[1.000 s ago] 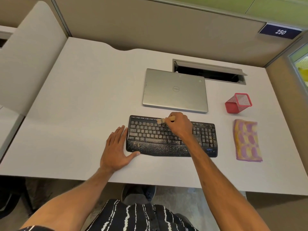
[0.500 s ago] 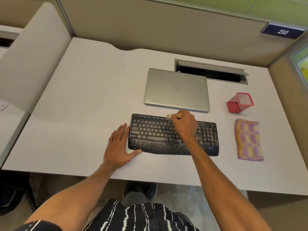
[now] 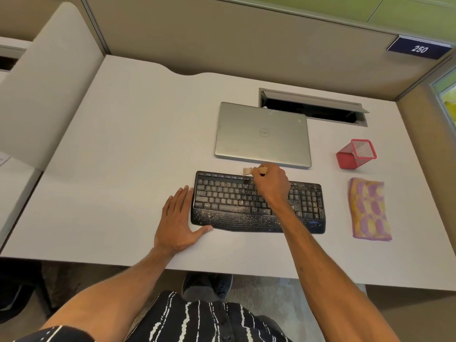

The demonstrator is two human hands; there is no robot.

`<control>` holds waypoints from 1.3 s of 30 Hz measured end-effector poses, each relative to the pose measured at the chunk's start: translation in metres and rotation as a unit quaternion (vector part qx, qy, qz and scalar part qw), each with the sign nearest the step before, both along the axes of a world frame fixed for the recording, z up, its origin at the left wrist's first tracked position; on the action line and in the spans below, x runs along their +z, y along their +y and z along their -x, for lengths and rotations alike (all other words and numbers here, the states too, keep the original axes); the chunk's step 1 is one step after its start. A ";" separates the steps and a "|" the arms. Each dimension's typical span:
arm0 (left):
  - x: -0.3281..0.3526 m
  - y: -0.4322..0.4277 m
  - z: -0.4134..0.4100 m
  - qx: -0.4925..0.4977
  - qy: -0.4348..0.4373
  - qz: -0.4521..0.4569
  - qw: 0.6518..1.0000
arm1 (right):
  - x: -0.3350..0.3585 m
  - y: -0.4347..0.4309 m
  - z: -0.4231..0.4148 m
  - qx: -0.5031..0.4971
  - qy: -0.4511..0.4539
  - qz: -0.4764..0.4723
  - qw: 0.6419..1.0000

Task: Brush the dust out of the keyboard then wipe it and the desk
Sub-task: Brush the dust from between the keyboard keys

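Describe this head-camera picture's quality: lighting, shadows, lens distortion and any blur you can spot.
Head view: lighting is soft and even, with no glare on the closed laptop; shadows are faint, clearest at the near edge of the keyboard; the wide lens bows the desk edges; the brush in the right hand looks slightly blurred.

The person wears a black shirt [image 3: 197, 322] with thin, wavy white stripes running lengthwise. A short sleeve [image 3: 49, 335] of the same cloth shows on the left arm. Both forearms are bare down to the left hand [image 3: 177, 218] and right hand [image 3: 271, 186]. One dark shoe [image 3: 209, 285] shows lower down.
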State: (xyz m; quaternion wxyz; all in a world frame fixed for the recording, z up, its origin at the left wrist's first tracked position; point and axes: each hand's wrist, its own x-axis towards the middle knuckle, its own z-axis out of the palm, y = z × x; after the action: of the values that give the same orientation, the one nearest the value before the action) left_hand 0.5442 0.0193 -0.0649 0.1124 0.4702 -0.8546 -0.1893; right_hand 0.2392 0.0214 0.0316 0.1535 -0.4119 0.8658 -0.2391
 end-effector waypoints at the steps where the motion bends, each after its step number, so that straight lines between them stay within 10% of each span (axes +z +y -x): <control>1: 0.001 0.000 0.000 0.000 -0.001 0.000 1.000 | -0.001 -0.001 0.000 0.005 -0.005 -0.007 1.000; 39: 0.004 0.002 0.001 0.010 0.013 0.010 1.000 | 0.004 0.006 0.010 -0.010 -0.024 -0.016 1.000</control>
State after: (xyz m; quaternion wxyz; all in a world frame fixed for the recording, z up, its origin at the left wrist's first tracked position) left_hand 0.5431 0.0216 -0.0605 0.1302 0.4755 -0.8500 -0.1857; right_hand 0.2293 0.0272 0.0356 0.1783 -0.3953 0.8695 -0.2363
